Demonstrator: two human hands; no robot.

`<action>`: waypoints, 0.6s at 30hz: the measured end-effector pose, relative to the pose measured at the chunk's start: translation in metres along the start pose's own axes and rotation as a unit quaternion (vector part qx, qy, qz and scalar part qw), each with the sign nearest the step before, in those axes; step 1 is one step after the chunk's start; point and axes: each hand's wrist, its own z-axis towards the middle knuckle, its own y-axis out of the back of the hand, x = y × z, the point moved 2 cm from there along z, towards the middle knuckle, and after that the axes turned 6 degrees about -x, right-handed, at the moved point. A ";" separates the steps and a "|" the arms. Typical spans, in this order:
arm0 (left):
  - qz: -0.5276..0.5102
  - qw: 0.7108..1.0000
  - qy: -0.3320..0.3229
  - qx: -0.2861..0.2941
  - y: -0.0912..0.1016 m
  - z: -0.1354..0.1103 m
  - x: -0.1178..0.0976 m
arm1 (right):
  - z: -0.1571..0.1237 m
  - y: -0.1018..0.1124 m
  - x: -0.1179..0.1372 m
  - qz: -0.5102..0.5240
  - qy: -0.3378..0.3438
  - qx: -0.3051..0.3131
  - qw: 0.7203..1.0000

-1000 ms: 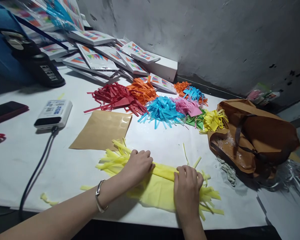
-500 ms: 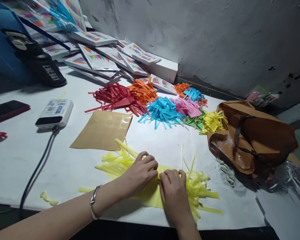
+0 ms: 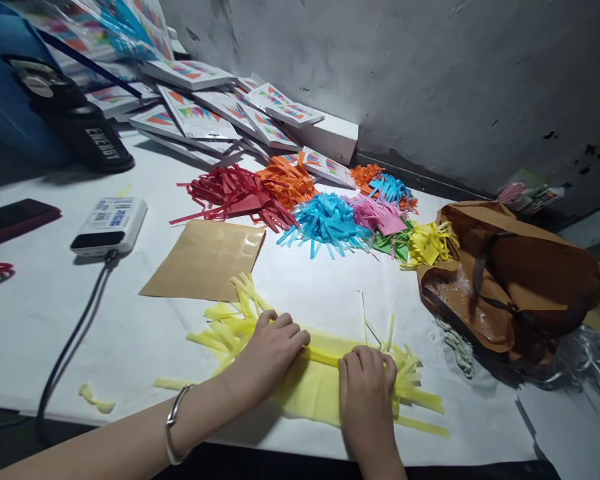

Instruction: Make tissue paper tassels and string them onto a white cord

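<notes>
A sheet of yellow tissue paper (image 3: 313, 390), cut into fringe at its left and right ends, lies on the white-covered table in front of me. A narrow rolled or folded ridge runs across its middle between my hands. My left hand (image 3: 279, 347), with a silver bangle on the wrist, has its fingers curled down on the left part of that ridge. On the right part, my right hand (image 3: 367, 387) pinches it with bent fingers. Both sets of fingertips are partly hidden. Two thin strands (image 3: 364, 313) stick up just beyond the paper.
A brown paper envelope (image 3: 205, 260) lies beyond my left hand. Colourful tassel bundles (image 3: 333, 223) line the back, before printed packs (image 3: 200, 120). A brown bag (image 3: 515, 280) stands at right; a power bank (image 3: 110, 227) with cable and a black bottle (image 3: 87, 133) at left.
My hands have moved apart along the yellow tissue paper, the right one to the right and slightly nearer me. The ridge between them now shows, and the left hand is a little lower.
</notes>
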 end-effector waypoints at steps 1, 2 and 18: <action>0.008 1.000 0.009 0.005 0.000 0.003 -0.002 | 0.001 -0.001 0.002 -0.020 -0.014 -0.004 1.000; 0.015 1.000 0.014 0.009 0.000 0.006 -0.003 | 0.003 -0.002 0.003 -0.036 -0.027 -0.009 0.999; 0.011 0.989 -0.149 -0.020 -0.005 0.011 0.001 | 0.010 -0.003 0.021 0.064 0.081 0.016 0.995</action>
